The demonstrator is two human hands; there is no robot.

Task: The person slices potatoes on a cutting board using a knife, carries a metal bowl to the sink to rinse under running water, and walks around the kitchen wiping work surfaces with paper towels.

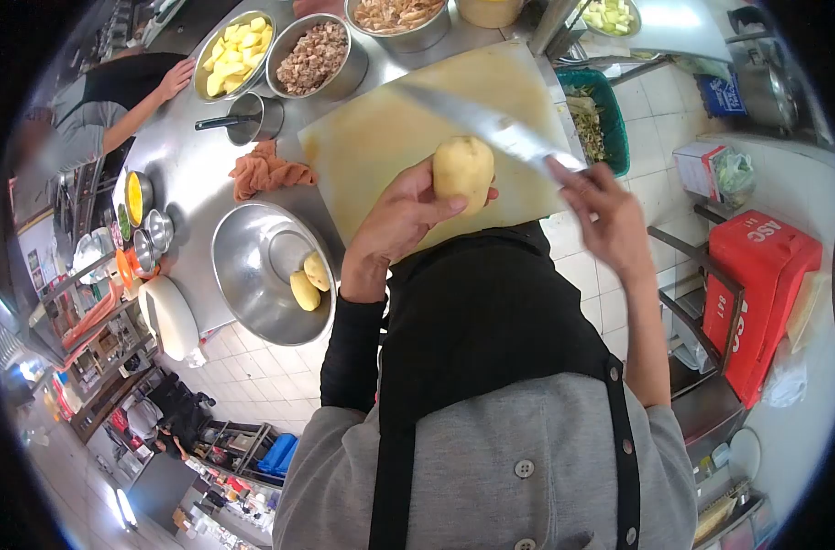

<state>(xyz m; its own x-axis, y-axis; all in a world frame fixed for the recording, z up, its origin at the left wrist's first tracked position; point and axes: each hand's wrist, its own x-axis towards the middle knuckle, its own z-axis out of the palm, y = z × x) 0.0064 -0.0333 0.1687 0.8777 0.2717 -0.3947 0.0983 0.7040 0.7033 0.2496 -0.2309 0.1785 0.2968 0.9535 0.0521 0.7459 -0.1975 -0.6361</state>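
Left hand (pixel 401 213) cups a potato (pixel 463 172), thumb across its lower face, a fingertip showing round the 4 o'clock side; spread only as wide as the potato, no slack visible. Clock directions as seen, 12 at top, measured from the potato.

Potato is up in the hand, over the near part of the board (pixel 372 137). Long axis about 12 to 6. Left hand at 8, touching, so nearer; right hand (pixel 608 218) between 3 and 4, apart from it.

Right hand is wrapped on the knife (pixel 500 130) at its handle end, fingers curled; blurred, exact finger placement can't be told. Blade at 1, running 10 to 4, tip toward 10. Blade sits right by the potato's top end; contact can't be told.

Around: big bowl (pixel 239 284) at 8 with two potatoes (pixel 304 291) inside. Rag (pixel 271 171) at 9, beside the board on the counter (pixel 193 183). Bowl of yellow chunks (pixel 200 78) at 10, a co-worker's hand (pixel 174 81) at its rim. Green bin (pixel 616 128) between 2 and 3, scraps inside.
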